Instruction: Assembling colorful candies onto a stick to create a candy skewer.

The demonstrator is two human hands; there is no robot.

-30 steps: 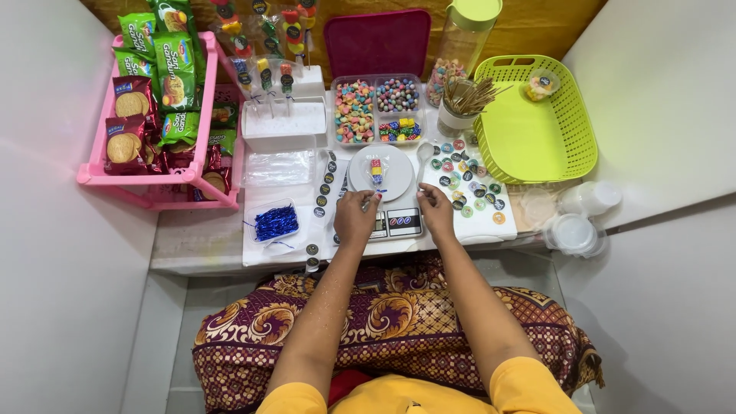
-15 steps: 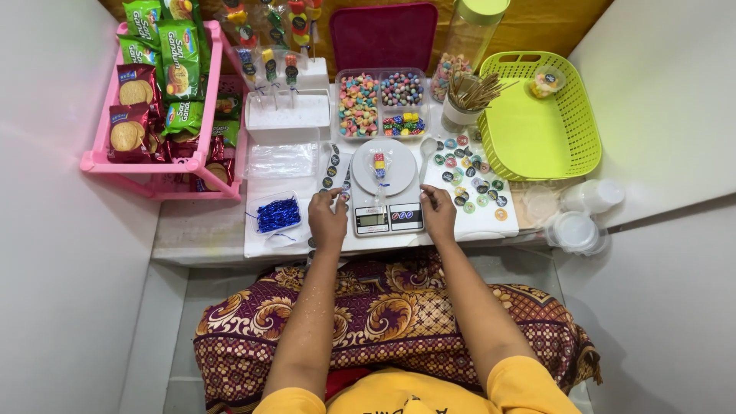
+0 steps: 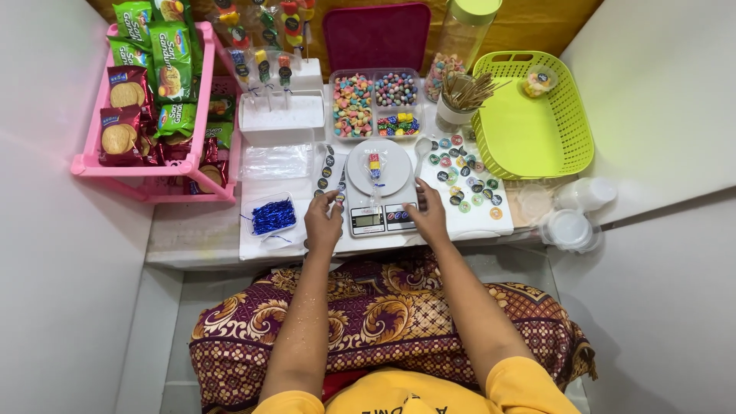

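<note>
A small clear packet of coloured sweets (image 3: 374,167), stacked red, yellow and blue in a narrow column, lies on the round white pan of a digital kitchen scale (image 3: 381,192) at the centre of a white table (image 3: 199,238). The person's left hand (image 3: 323,223) rests just left of the scale, fingers loosely curled and touching a strip of round dark stickers (image 3: 328,172); whether it pinches one cannot be told. The right hand (image 3: 428,211) lies open and empty at the scale's right edge, beside a sheet of round stickers (image 3: 464,184). Nearby are a tray of blue twist ties (image 3: 272,215), a divided box of sweets (image 3: 376,103) and a lime-green basket (image 3: 533,115).
</note>
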